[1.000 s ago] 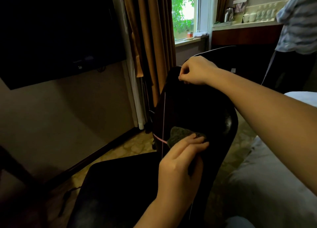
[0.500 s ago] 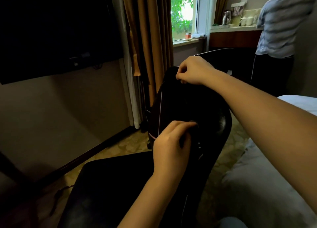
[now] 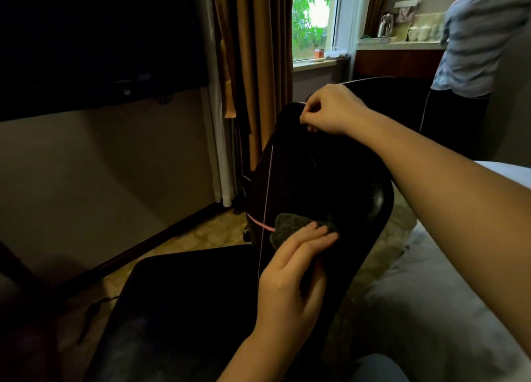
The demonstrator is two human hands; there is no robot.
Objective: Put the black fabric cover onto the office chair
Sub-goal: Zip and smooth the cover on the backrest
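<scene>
My R hand (image 3: 324,114) pinches black fabric cover (image 3: 301,175) at top of office chair (image 3: 379,200) back; cover's long axis runs down the backrest; my L hand (image 3: 290,272), nearer the hem, lays fingers over its turned-up grey edge, thumb hidden, can't tell if gripping; I'd pull downward.

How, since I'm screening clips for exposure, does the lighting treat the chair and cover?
Head view: the window is overexposed. In the same view, the black fabric cover and office chair sink into near-featureless shadow, and only a small glare spot marks the chair's bare edge.
</scene>
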